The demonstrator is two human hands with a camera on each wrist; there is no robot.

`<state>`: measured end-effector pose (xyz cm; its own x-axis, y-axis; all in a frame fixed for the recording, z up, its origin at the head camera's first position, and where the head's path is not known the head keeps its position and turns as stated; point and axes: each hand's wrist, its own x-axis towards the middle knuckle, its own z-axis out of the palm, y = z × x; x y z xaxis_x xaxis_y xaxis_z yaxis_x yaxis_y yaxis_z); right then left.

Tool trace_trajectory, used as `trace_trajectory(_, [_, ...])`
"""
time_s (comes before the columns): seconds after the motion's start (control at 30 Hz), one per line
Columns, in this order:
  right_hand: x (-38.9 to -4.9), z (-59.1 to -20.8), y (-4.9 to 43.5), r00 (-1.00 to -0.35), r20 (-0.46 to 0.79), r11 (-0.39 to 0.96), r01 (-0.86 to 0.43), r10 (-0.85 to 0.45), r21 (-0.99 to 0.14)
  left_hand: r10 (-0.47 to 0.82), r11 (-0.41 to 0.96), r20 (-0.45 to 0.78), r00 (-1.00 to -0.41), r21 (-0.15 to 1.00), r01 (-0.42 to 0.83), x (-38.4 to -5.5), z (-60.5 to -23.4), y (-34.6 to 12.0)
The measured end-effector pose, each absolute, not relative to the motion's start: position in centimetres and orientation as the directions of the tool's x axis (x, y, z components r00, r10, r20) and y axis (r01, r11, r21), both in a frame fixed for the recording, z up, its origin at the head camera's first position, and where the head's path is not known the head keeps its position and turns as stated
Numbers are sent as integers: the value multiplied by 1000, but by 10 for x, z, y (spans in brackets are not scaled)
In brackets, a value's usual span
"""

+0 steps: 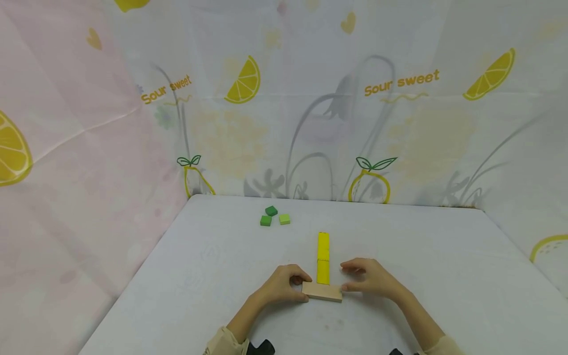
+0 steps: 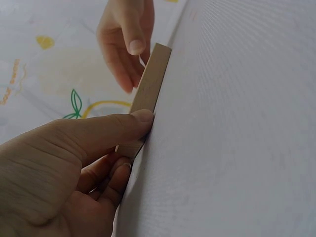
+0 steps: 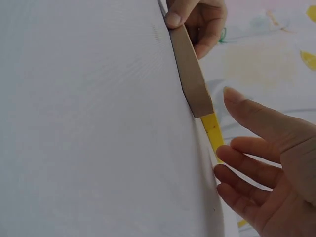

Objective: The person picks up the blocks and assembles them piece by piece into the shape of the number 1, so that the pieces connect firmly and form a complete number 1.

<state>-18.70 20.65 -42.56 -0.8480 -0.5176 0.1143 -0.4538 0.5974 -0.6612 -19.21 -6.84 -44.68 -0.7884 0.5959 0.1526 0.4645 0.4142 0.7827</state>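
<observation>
A flat, pale wooden block (image 1: 322, 291) lies crosswise on the white table. My left hand (image 1: 282, 284) grips its left end, and in the left wrist view the thumb presses on the block (image 2: 152, 81) near that end. Straight beyond the block runs a narrow yellow strip (image 1: 323, 256) made of two lengths end to end, its near end meeting the block's far side. By the block's right end is my right hand (image 1: 373, 279), fingers apart and loosely bent, nothing between them. In the right wrist view its fingertips come near the yellow strip (image 3: 213, 133); whether any touch cannot be told.
Farther back, left of the strip, sit two darker green blocks (image 1: 266, 221) and a light green block (image 1: 284, 219). The white table (image 1: 213, 276) ends at a printed cloth backdrop (image 1: 284, 123) with lemon pictures, which also hangs along both sides.
</observation>
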Motion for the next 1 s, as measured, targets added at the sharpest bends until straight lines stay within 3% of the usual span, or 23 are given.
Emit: trace_trajectory(1.0, [-168, -433, 196, -805, 219, 576, -557, -552, -598, 595, 411, 156, -789, 784, 465, -192, -448, -69])
